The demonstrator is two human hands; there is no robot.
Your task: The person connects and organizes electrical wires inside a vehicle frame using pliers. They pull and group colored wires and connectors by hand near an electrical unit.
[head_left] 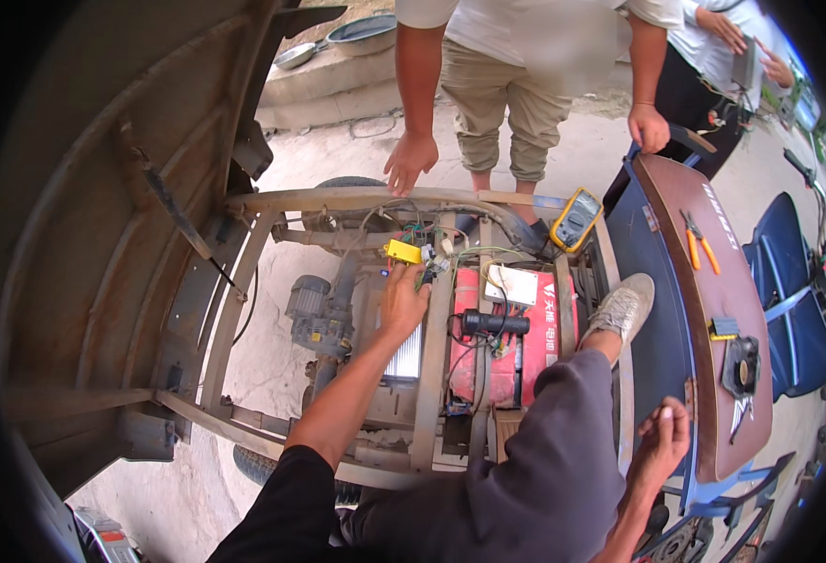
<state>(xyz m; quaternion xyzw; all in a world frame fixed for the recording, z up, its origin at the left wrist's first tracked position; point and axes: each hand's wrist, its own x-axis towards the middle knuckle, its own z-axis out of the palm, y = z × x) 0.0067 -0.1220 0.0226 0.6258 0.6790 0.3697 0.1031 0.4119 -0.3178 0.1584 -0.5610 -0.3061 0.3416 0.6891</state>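
Observation:
My left hand [402, 298] reaches down into the open frame of a small vehicle and holds a yellow plug-like part [403, 251] among a bundle of coloured wires [432, 246]. Just right of it lie red batteries [535, 347] with a black cylinder [494, 325] on top. My right hand [662, 443] rests with curled fingers on the edge of the blue body panel [662, 366], holding nothing I can see. My right knee and grey shoe [622, 308] are braced on the frame.
A yellow multimeter [575, 220] sits on the frame rail. Orange-handled pliers [700, 242] and a small black fan-like part [741, 366] lie on the brown seat board [713, 310]. A standing person's hand [409, 161] touches the rail. The raised rusty cargo bed [103, 235] is left. A grey motor [312, 310] sits below.

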